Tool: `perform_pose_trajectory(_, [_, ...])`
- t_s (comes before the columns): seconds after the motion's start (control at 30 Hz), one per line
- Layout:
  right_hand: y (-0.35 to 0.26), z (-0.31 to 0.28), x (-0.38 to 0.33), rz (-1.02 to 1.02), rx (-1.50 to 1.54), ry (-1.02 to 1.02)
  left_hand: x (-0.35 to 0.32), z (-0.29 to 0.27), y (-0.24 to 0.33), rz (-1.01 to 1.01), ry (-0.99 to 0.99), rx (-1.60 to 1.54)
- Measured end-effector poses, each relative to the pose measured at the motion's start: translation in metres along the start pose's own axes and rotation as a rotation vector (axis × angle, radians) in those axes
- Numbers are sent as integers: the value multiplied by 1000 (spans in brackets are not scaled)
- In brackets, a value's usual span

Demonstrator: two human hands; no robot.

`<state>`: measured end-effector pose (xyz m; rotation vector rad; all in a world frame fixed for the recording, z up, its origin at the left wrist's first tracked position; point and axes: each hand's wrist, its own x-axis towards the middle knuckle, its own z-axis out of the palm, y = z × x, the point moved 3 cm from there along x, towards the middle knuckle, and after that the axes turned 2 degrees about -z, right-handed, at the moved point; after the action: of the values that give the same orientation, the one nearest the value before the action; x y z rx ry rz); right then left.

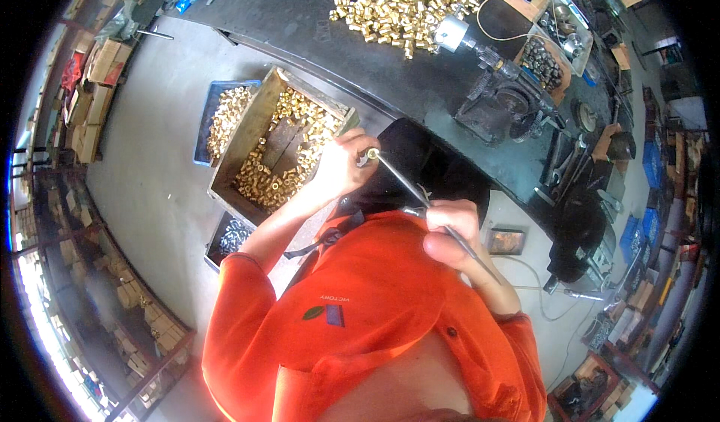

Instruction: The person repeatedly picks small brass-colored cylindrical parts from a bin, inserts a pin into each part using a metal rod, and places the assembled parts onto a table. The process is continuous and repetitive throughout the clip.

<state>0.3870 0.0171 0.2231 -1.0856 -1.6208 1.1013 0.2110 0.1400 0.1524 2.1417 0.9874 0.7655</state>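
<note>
My left hand point(343, 162) is closed around a small brass fitting point(372, 153), with the round end showing at the fingertips. My right hand point(453, 228) grips a long thin metal rod point(405, 183) partway along. The rod slants from the fitting down past my right wrist. Its far end meets the fitting; whether it goes inside, I cannot tell. Just left of my left hand stands a wooden crate point(234, 149) partly filled with loose brass fittings point(262, 186).
A dark workbench point(292, 28) carries a heap of brass fittings point(397, 6) and a bench-mounted machine point(502, 96). Beside the crate are a blue bin point(201, 133) of brass pieces and a smaller bin point(213, 251) of grey metal pieces. Loaded shelves point(97, 287) line the left.
</note>
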Motion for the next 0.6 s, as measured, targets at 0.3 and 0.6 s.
perform_pose_trajectory(0.3, [6, 14, 18, 42, -53, 10, 0, 1, 10, 156, 15, 54])
perform_pose_trajectory(0.6, [35, 11, 30, 7, -161, 100, 16, 16, 4, 197, -39, 65])
